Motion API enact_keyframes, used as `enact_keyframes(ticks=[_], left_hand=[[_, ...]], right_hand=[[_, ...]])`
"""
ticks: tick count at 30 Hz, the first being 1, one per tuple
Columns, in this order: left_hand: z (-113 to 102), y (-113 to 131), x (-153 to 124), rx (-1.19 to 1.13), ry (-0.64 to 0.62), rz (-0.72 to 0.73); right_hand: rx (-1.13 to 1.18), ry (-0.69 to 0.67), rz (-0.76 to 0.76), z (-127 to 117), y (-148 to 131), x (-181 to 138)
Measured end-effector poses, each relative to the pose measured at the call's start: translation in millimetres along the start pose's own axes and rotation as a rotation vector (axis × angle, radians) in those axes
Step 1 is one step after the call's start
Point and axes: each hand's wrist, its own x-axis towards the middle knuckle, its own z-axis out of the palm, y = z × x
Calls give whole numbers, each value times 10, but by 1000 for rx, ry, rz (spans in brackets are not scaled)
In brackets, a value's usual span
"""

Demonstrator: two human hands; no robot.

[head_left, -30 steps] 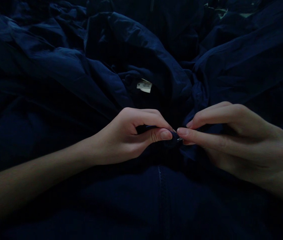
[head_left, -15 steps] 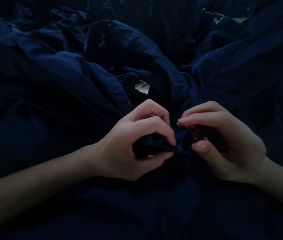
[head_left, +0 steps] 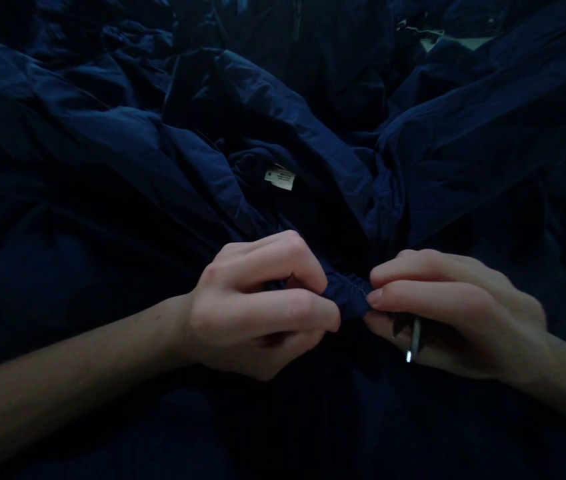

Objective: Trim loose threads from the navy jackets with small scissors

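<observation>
A dark navy garment (head_left: 263, 93) lies in folds before me, with a bunched, seamed edge (head_left: 350, 293) stretched between my hands. My left hand (head_left: 267, 307) is closed, pinching that edge between fingers and thumb. On the other side, my right hand (head_left: 457, 313) pinches the same fabric at its fingertips. Tucked under the right fingers is a thin metal tool (head_left: 415, 340); its bright tip points down, and the rest of it is hidden, so its kind is unclear. A pale thread or stitch line shows beside the right fingertips.
A white printed label (head_left: 280, 177) sits inside the garment's opening, just beyond my hands. More navy cloth spreads to both sides and far back. At the upper right a pale strip of surface (head_left: 463, 43) shows past the cloth. The scene is dim.
My right fingers have closed from a loose, parted pose onto the fabric edge. Both hands are lower, and the left is more curled. The metal tool's tip now shows under the right hand.
</observation>
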Motion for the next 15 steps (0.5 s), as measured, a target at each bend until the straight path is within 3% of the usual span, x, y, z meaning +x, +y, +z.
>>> enact_keyframes(ticks=[6, 10, 15], left_hand=[[-5, -4, 28, -38, 35, -161], [33, -74, 51, -69, -124, -87], [55, -90, 44, 7, -140, -65]], right_hand=[[-67, 2, -3, -40, -30, -49], [-72, -7, -40, -31, -23, -46], [34, 7, -16, 23, 26, 37]])
